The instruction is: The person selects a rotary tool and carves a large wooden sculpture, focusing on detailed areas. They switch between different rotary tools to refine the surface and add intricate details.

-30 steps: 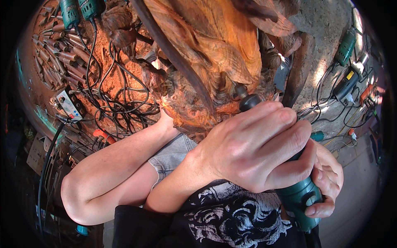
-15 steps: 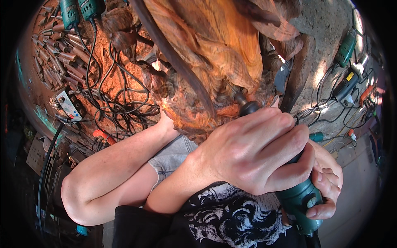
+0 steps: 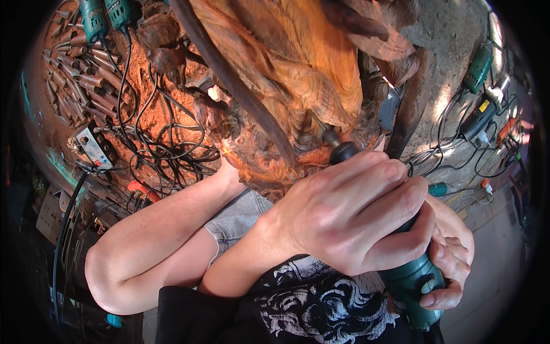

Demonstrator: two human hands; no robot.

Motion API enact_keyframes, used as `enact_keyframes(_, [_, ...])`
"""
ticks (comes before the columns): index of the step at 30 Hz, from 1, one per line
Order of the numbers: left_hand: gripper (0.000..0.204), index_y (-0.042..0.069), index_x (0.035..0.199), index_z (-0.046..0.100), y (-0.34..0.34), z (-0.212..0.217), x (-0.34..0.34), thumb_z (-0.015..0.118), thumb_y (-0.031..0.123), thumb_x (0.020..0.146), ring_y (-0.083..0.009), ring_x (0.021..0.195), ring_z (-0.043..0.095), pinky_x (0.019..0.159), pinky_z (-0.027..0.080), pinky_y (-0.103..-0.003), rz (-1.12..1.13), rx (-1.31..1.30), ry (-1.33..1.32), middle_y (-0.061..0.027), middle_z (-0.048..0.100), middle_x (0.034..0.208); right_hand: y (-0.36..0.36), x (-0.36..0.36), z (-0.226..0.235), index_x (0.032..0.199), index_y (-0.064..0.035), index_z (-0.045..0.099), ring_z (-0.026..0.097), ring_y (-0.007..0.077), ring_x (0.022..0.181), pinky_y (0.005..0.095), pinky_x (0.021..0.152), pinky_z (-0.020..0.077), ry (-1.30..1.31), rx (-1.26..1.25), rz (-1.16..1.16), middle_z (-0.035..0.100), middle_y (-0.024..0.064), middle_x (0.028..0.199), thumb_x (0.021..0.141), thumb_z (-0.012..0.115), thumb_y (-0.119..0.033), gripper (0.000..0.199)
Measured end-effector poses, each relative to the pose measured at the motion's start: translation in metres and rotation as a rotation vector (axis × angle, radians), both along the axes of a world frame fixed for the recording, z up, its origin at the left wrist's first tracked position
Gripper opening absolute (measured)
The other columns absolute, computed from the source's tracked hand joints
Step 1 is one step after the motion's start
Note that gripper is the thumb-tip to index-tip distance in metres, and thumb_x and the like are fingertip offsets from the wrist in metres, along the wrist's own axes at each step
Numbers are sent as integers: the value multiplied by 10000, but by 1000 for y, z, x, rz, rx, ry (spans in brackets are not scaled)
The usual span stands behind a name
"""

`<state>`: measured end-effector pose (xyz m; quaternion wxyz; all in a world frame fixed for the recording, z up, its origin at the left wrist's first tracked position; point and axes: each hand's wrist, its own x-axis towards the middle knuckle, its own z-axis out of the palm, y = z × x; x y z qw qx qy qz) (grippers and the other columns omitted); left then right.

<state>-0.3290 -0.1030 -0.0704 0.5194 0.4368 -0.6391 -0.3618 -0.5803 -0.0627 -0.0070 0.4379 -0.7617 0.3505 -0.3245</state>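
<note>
A green die grinder [image 3: 411,285] with a black nose [image 3: 342,151] is gripped in both my hands. My left hand [image 3: 356,217] wraps round its front part, fingers closed. Behind it, my right hand [image 3: 451,272] is closed on the green body from the right side. The thin bit points up and away from me, at the lower folds of a large reddish-brown wood carving [image 3: 303,63]. Whether its tip touches the wood cannot be made out. The carving has flowing, drapery-like grooves and a dark curved strip [image 3: 240,94] running down across it.
Many wooden-handled carving tools [image 3: 86,80] lie at the far left, near two green power tools [image 3: 94,20]. Tangled black cables [image 3: 160,152] spread beside a white control box [image 3: 93,148]. More power tools [image 3: 479,69] and cords lie at the right. My bent leg [image 3: 154,246] is at left.
The grinder and both hands have shifted very slightly to the left. The carving and the things around it look nearly the same, and both hands keep their grip.
</note>
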Motion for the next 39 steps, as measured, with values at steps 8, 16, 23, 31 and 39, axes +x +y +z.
enact_keyframes(8, [235,25,865,661,-3,-1,2,717,163,684,-236,732,586,616,518,-337,-37,-23,-19,-116,613,882,-2,24,-30,1256,-185,506,693,141,1038,300,944,543,-174,-219,-82,610,83,1263,765,905,-135,635])
enact_keyframes(16, [259,29,887,659,-1,0,2,723,157,671,-224,716,583,602,511,-323,-36,18,11,-106,614,881,-2,28,-36,1242,-158,488,694,129,1015,277,933,544,-202,-274,-125,610,78,1231,769,889,-85,625])
enact_keyframes(23, [272,27,892,668,-2,2,4,730,158,662,-220,718,586,601,511,-320,-51,8,-8,-103,615,880,-3,28,-35,1230,-134,472,695,118,996,256,924,545,-212,-305,-154,610,73,1203,773,876,-41,617])
enact_keyframes(31, [282,26,900,669,-1,2,5,731,163,661,-224,728,587,621,516,-328,-60,30,-1,-105,610,887,-1,31,-39,1215,-107,454,696,106,973,232,913,547,-222,-352,-194,610,67,1170,777,860,9,609])
enact_keyframes(39, [275,32,902,667,-3,4,7,731,160,667,-220,718,583,619,512,-326,-78,36,-31,-90,595,872,-8,35,-44,1231,-92,437,716,150,912,211,805,583,-266,-453,-186,602,123,1150,775,843,62,629])
